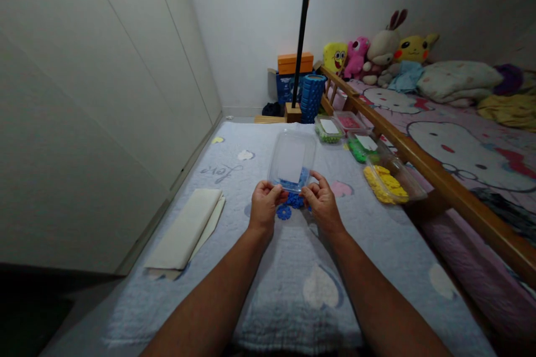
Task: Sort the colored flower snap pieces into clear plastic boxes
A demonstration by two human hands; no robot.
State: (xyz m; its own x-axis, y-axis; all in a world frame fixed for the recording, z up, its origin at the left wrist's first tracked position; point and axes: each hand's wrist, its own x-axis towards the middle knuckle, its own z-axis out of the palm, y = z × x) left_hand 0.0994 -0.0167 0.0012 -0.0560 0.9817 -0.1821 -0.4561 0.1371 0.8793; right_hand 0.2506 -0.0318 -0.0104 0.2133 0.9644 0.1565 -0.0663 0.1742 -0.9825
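A clear plastic box [292, 160] with a white label is tipped toward me over a pale blue quilt [268, 268]. My left hand [265, 204] grips its near left corner and my right hand [321, 201] grips its near right corner, fingers curled. Blue flower-shaped pieces [288, 206] lie in the box's low end and spill onto the quilt between my hands.
To the right stand a box of yellow pieces [387, 183], a box of green pieces [360, 148], a pink box [348, 121] and a pale green box [329, 129]. A folded white cloth [188, 228] lies left. A wooden bed rail [422, 162], wardrobe doors [104, 95] and a black pole [302, 33] bound the area.
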